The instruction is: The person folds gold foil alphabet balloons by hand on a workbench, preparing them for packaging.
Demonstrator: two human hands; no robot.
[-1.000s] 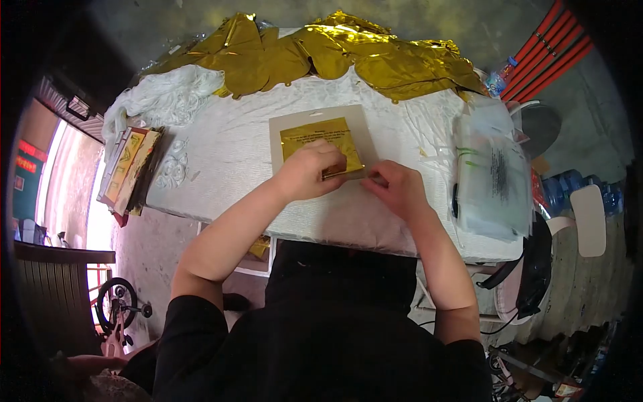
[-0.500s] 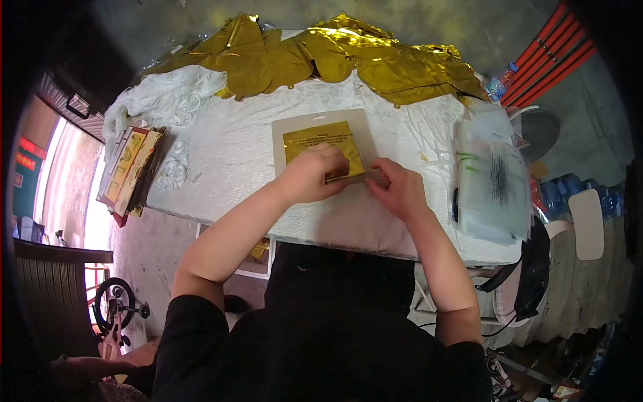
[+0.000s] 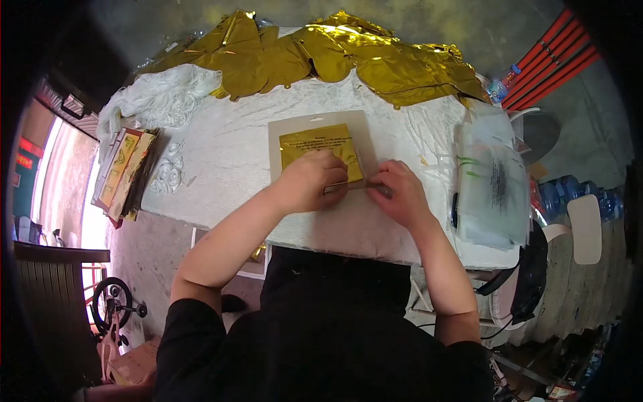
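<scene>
Gold packet (image 3: 295, 149), likely light, slippery: hold by near edge. Your left hand (image 3: 309, 182) curls closed on it; right hand (image 3: 404, 194) pinches its corner.

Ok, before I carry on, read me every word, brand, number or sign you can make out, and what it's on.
"Warning", on the gold pack; the finer lines under it are too small to quote surely.
Clear bags: black print, too blurred.
Bottle: label too small.
Red signs: marks unreadable.
Card stack: no legible words.
No numbers or brands readable.
</scene>
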